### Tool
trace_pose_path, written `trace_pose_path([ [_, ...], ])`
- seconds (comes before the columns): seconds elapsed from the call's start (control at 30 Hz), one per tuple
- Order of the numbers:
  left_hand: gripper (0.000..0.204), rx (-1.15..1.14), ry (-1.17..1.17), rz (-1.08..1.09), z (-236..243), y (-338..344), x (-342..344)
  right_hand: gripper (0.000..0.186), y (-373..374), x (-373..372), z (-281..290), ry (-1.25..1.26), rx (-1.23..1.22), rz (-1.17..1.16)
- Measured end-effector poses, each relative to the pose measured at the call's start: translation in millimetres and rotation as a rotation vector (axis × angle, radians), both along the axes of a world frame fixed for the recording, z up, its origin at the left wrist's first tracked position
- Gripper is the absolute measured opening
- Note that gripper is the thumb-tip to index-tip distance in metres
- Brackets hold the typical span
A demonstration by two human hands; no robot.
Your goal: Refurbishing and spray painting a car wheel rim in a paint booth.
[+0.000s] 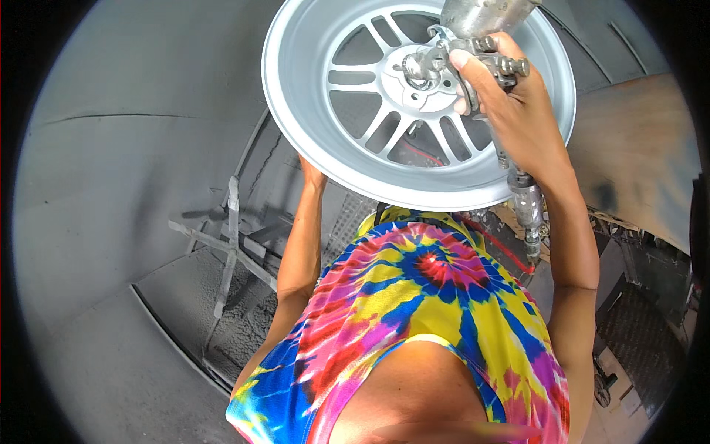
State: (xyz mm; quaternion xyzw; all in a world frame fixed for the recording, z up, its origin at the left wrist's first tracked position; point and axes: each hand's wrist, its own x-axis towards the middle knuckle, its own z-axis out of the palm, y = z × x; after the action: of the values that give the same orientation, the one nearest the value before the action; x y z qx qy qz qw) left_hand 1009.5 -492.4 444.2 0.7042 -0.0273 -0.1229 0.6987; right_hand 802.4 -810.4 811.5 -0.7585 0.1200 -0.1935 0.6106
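Note:
A silver-grey spoked wheel rim [362, 181] fills the upper middle, its spoked face turned up toward me. My right hand [521, 103] is wrapped round a metal spray gun [444, 63] in front of the spokes, its nozzle end near the wheel's hub. A metal cup [484, 15] sits on the gun at the top edge of the view. Below the grip hangs a cylindrical metal fitting [527, 203]. My left hand [313, 172] reaches the rim's lower left edge; the wheel hides its fingers.
A red hose [503, 248] runs below the fitting. To the left stands a grey-coated metal stand with crossed bars [231, 248]. Grey walls [133, 163] curve round the left side. A brownish panel [636, 155] stands at the right, with a dark textured mat [640, 333] below it.

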Motion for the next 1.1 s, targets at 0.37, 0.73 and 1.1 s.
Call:
trace_pose_path([
  [0.37, 0.037, 0.014, -0.024, -0.024, 27.2, -13.3, -13.2, 0.023, -8.9, 4.2, -8.4, -0.135, -0.109, -0.203],
  [0.73, 0.036, 0.038, -0.045, -0.020, 53.2, -25.5, -24.2, 0.021, -5.1, -7.2, -10.1, 0.010, -0.095, -0.168],
  [1.1, 0.036, 0.060, -0.056, -0.003, 78.3, -27.9, -69.2, 0.023, -4.3, -2.9, -4.7, -0.114, -0.110, -0.229],
])
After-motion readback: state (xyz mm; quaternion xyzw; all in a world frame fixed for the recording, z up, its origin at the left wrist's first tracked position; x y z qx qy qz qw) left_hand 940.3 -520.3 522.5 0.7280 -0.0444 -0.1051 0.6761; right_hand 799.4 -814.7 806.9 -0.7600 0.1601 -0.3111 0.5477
